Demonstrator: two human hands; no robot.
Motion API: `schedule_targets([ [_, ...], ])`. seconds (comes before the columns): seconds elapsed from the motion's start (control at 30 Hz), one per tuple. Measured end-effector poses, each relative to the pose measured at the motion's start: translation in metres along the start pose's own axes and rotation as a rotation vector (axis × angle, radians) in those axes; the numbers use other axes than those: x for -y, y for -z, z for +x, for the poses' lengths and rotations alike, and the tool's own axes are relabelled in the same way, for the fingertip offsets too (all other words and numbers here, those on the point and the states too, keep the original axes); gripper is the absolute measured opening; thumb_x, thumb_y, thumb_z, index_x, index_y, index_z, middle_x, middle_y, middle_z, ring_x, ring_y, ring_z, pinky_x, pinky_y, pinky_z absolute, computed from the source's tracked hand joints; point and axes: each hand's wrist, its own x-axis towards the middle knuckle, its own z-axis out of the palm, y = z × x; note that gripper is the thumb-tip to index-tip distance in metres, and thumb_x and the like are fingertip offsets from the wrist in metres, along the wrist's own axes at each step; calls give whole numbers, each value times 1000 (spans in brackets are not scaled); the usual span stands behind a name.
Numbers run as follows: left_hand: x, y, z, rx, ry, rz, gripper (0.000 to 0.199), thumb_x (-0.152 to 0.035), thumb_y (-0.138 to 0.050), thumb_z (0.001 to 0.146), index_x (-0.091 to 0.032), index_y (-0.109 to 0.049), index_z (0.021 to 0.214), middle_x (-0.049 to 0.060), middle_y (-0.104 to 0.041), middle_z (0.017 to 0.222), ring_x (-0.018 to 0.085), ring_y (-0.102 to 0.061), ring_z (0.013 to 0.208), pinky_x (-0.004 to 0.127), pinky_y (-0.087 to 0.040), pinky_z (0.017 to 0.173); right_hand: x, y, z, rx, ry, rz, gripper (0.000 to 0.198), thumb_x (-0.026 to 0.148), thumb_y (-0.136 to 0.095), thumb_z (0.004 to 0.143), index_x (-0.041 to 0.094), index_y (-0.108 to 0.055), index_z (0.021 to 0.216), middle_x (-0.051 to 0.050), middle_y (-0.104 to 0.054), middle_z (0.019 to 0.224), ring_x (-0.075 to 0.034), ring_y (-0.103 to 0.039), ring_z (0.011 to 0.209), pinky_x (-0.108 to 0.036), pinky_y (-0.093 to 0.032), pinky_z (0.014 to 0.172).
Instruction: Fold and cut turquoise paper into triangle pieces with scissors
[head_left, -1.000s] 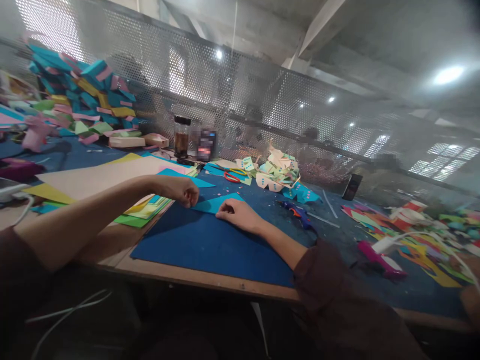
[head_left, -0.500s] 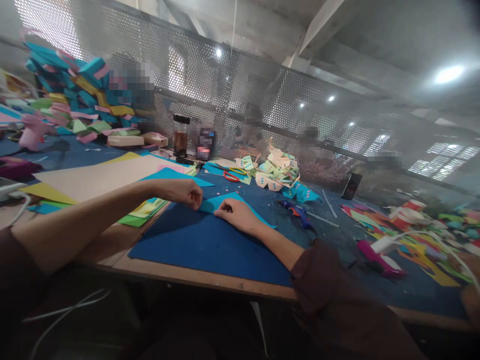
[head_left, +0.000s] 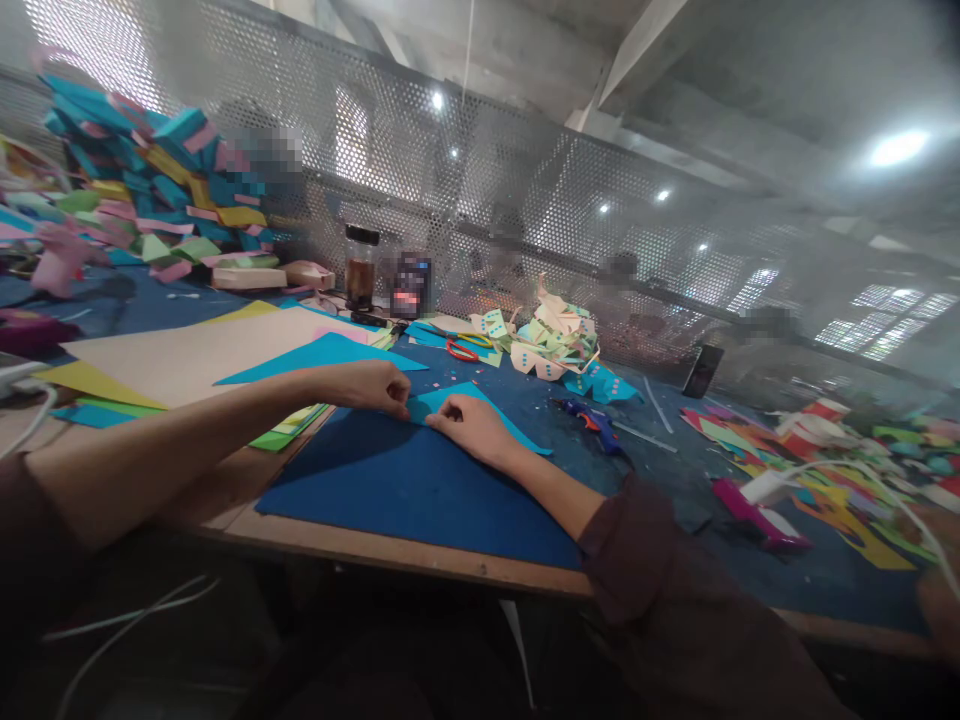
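Nearest, the table's wooden edge (head_left: pixel 420 562) runs in front of the blue paper (head_left: pixel 426 403), with a stretch of the table's dark blue top (head_left: pixel 420 500) between them; the paper lies flat on that top, mostly under the hands, its pointed corner on the far side and one edge showing beyond the right wrist; the right hand (head_left: pixel 474 425) rests on the paper with bent fingers, its grip narrow at the near edge, though I cannot tell whether it pinches the sheet; the left hand (head_left: pixel 379 388) touches the paper's left end, fingers curled in, its grip also narrow, and the fingertips are too hidden to tell whether paper is held between them.

Well to the right of the blue paper lies a magenta power strip (head_left: pixel 757 515); nearer on that side is a blue glue gun (head_left: pixel 589 420); to the left of the paper are green and yellow slips (head_left: pixel 292 425), and behind these a blue triangular sheet (head_left: pixel 330 355) overlaps a large pale sheet (head_left: pixel 180 355); beyond the paper sit red-and-yellow-handled scissors (head_left: pixel 465 348), a heap of dotted cutouts (head_left: pixel 555 335) and, farther left, a lidded jar (head_left: pixel 361 272); a perforated metal screen (head_left: pixel 420 150) stands farthest behind it.
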Motion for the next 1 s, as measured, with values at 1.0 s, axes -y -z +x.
schedule_targets([
  [1.0, -15, -18, 6, -83, -19, -134, 26, -42, -62, 73, -17, -67, 79, 2, -67, 75, 17, -57, 71, 25, -37, 61, -2, -1, 3, 2, 13, -10, 10, 28, -65, 83, 19, -65, 80, 0, -65, 79, -14, -57, 72, -25, -38, 63],
])
